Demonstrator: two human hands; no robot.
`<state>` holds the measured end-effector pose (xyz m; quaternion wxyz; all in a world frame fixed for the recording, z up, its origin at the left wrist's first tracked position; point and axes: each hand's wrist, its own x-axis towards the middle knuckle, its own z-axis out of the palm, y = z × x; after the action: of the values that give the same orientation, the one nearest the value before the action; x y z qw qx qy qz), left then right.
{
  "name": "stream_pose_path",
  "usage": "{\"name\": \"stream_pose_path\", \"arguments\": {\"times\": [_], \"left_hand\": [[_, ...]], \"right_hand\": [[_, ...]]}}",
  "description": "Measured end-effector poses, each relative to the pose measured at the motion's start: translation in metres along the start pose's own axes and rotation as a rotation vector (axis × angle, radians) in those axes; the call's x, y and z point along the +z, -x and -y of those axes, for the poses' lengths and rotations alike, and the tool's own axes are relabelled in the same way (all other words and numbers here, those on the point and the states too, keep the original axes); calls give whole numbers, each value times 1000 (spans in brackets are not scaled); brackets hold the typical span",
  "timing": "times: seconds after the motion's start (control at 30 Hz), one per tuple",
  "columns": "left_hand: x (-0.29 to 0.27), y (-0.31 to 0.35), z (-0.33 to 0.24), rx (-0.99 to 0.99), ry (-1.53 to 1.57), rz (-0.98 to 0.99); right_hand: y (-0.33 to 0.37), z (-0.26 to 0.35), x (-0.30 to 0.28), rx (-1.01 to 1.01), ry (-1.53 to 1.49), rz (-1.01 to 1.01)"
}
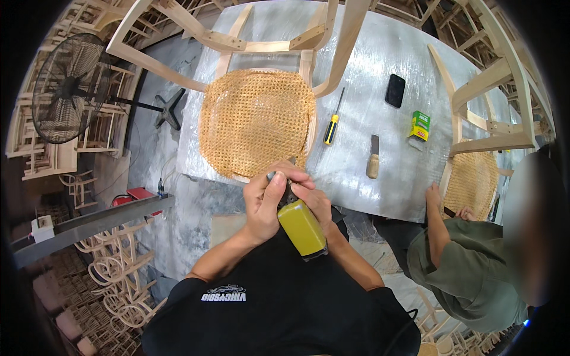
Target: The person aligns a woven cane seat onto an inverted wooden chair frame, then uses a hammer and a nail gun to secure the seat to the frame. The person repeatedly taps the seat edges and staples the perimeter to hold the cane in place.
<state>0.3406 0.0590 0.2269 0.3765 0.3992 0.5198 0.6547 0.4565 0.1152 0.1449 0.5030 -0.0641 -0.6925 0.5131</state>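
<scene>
Both my hands are closed around a boxy yellow-green tool (302, 228) with black parts, held in front of my chest. Its exact kind I cannot make out. My left hand (261, 202) grips the black end from the left, thumb on top. Wrapped about the same end from the right is my right hand (316, 204), its fingertips meeting the left ones. Just beyond my fingers lies the woven cane seat (258, 121) of a pale wooden chair (261, 46) on the table. My fingers overlap the seat's near edge in the picture, so contact cannot be judged.
On the plastic-covered table (356, 178) lie a yellow-black screwdriver (331, 127), a wooden-handled scraper (373, 159), a phone (395, 91) and a green-yellow box (419, 126). At right a co-worker (457, 261) handles another cane-seated chair (472, 181). A black fan (70, 89) stands left.
</scene>
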Motion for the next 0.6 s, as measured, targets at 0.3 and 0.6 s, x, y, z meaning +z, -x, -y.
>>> {"name": "stream_pose_path", "arguments": {"times": [0.3,0.6], "left_hand": [[-17,-16,48,-53,-42,235],[-104,54,143,-409,-603,558]], "right_hand": [[1,2,-42,105,519,90],[3,3,-91,269,1118,-124]]}}
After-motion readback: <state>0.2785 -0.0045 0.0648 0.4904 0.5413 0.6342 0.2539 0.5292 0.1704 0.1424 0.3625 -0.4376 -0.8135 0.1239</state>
